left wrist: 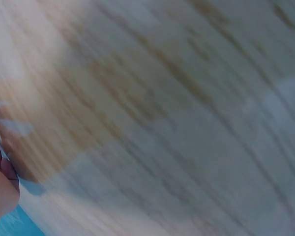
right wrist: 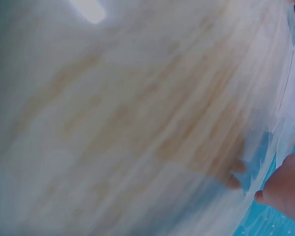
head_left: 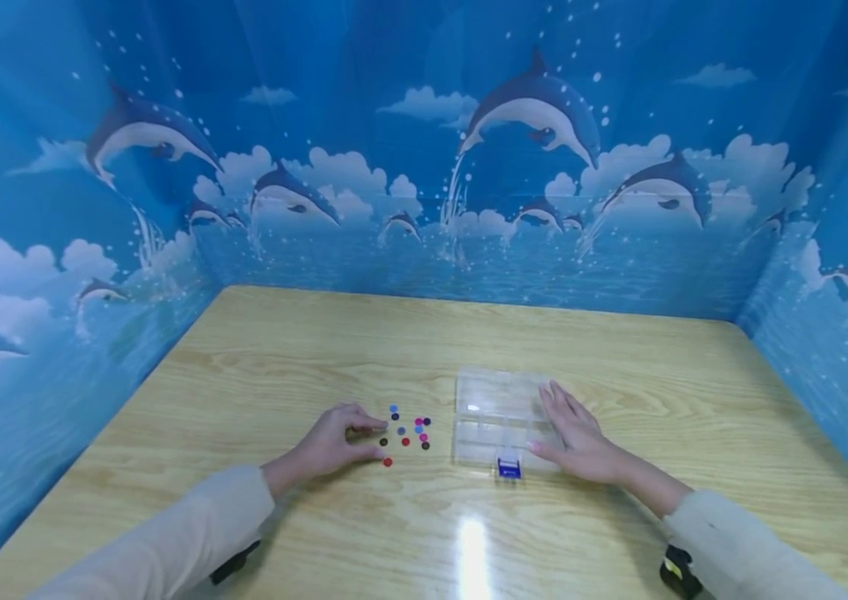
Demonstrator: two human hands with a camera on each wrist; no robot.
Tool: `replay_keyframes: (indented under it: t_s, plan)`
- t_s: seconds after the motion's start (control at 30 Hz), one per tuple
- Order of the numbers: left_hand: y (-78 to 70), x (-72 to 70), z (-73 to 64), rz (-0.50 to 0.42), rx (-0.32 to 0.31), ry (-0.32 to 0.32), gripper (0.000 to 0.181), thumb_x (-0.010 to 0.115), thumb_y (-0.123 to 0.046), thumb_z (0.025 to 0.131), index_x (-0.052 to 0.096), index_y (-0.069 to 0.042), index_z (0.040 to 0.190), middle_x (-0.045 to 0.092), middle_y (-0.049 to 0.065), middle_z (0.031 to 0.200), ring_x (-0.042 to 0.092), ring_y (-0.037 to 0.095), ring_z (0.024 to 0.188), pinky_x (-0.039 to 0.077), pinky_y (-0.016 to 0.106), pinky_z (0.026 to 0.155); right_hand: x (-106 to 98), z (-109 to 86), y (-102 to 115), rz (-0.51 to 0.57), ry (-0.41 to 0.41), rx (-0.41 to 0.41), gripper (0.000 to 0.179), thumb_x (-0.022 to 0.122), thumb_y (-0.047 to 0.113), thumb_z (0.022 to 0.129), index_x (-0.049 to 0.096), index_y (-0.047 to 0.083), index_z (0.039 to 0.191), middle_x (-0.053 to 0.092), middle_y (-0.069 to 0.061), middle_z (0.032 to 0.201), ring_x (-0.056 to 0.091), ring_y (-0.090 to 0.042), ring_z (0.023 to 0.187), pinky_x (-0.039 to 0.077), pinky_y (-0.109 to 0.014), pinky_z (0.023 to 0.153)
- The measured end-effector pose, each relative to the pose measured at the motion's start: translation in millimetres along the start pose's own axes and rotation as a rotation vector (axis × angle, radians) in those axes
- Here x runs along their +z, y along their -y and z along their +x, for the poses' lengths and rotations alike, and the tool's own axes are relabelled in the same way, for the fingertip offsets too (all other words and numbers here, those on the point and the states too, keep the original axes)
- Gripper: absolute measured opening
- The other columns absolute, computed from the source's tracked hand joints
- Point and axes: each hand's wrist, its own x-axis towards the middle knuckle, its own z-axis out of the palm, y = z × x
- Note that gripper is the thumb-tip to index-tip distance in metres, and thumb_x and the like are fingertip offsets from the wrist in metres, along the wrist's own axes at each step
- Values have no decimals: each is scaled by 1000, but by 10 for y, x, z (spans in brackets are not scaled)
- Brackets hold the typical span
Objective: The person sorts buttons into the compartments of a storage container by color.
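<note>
On the wooden table lie several small round button-like discs, among them a red disc (head_left: 388,462), a black disc (head_left: 425,446), a pink disc (head_left: 424,437) and a blue disc (head_left: 393,409). My left hand (head_left: 328,442) is at their left side, its thumb and index finger apart with the fingertips right by the nearest discs. To the right of the discs is a clear plastic box (head_left: 478,429) with compartments and a blue latch (head_left: 509,469) at its front. My right hand (head_left: 581,437) rests along the box's right side, fingers extended. Wrist views catch only hand edges.
The light wooden table (head_left: 303,350) runs back to a blue curtain (head_left: 363,242) printed with dolphins, which also closes off both sides. A bright light reflection (head_left: 473,550) shows on the tabletop in front of the box.
</note>
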Motion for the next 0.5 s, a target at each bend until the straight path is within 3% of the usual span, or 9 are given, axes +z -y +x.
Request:
replay_keyframes:
  t_s: [0.5]
  plan:
    - [-25, 9, 15, 4, -62, 1, 39, 77, -27, 72, 69, -11, 107, 62, -2, 89, 51, 10, 84, 43, 22, 75, 85, -18, -36, -74, 0, 45, 102, 58, 51, 84, 2, -11, 143, -5, -29, 151, 1, -49, 138, 4, -66, 107]
